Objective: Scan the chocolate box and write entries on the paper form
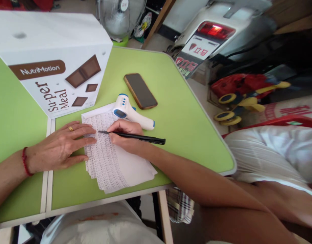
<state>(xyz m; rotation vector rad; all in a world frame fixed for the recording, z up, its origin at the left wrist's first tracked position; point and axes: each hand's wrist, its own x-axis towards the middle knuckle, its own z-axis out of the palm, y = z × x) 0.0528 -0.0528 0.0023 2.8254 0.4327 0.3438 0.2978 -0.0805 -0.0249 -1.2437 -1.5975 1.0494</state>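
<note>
**Pen on the sheets, left hand pinning them**

While our right hand pinches a black pen between thumb and fingers, its tip rests on the top sheet of a fanned stack of papers densely covered in small print or writing. Our left hand lies flat with fingers spread, pressing on the left edge of the stack; it wears a gold ring, and a red bracelet circles the wrist.

Just beyond the right hand, touching the far edge of the papers, lies a white and blue infrared thermometer. A phone in a brown case lies face up just past it. To the far left stands a large white carton printed with chocolate pieces, its base close to the papers' upper corner.

All of this sits on a green desk, and the stack lies just right of the seam where two desk tops meet. The lower sheets reach nearly to the near edge.

We judge the loose fan to be the weak point: if the left hand lifts, the pen's drag could shift the top sheet and smear a line, and the lowest sheets could slide off the edge. A fan stands behind the desk; we cannot tell whether it is running, but a draught would scatter unpinned sheets.
</note>
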